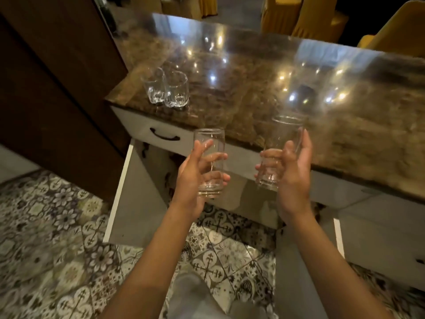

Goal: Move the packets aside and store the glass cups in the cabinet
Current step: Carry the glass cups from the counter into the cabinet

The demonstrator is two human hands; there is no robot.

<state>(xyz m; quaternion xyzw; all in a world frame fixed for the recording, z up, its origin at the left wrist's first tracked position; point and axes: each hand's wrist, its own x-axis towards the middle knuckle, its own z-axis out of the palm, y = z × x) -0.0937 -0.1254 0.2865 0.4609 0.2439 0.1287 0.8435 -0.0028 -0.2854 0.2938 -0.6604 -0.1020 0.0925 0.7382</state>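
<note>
My left hand (195,176) grips a tall clear glass cup (210,143) upright, in front of the counter's edge. A second tall glass cup (279,139) is held in my right hand (292,178), its top level with the countertop. Both cups hang in the air above the open cabinet (241,194) under the counter. Two shorter glass cups (166,88) stand side by side, touching, at the near left corner of the brown marble countertop (264,93). I see no packets.
The cabinet's left door (135,199) and right door (303,261) swing open toward me over the patterned tile floor (57,226). A drawer with a dark handle (164,135) sits under the counter at left. A dark wooden panel (57,88) stands left; yellow-covered chairs (310,17) stand beyond.
</note>
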